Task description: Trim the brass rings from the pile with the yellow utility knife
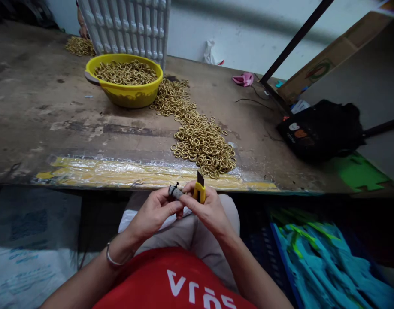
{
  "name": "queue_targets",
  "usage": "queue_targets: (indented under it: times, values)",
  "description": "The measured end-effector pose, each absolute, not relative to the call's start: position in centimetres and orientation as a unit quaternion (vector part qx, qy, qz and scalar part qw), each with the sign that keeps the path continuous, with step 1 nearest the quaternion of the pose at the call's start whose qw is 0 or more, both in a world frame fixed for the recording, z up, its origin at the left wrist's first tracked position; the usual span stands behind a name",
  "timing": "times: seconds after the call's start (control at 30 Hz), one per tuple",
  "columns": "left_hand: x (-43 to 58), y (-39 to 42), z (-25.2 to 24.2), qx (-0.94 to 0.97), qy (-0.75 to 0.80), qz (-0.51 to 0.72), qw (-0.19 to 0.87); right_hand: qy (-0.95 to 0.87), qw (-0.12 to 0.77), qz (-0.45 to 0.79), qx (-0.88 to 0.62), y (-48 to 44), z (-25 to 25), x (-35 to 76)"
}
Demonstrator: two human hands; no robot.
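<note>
Just past the table's front edge, over my lap, my two hands meet. My right hand (207, 208) grips a yellow utility knife (200, 193), its dark blade pointing up and away from me. My left hand (158, 209) is closed close beside it, thumb and fingers pinched together. A grey wrap (175, 192) with a black band sits at the left fingertips, seemingly around a finger, and my right thumb reaches it. Whatever small piece lies between the fingertips is mostly hidden. Straight ahead on the table spreads a pile of brass-coloured rings (203, 143).
A yellow basin (129, 92) full of similar rings stands behind the pile, before a grey ribbed panel (129, 28). Another person's hand (83, 31) is by a far heap of rings (78, 46). A black bag (321, 128) lies right; a blue crate (282, 257) sits below.
</note>
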State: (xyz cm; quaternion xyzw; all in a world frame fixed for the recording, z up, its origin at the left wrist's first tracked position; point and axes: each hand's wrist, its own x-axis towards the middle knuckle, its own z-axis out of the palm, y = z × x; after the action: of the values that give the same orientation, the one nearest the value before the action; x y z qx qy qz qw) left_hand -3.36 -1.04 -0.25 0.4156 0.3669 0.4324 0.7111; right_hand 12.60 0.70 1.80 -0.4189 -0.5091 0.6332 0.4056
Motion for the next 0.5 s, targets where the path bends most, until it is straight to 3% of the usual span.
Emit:
queue_targets:
  times: [0.17, 0.5]
  values:
    - [-3.51, -1.16, 0.10, 0.465, 0.384, 0.414, 0.682, -0.472, 0.392, 0.665, -0.426, 0.75, 1.87, 12.77]
    - [-3.33, -1.35, -0.74, 0.425, 0.348, 0.419, 0.723, -0.428, 0.379, 0.696, -0.434, 0.74, 1.53, 13.05]
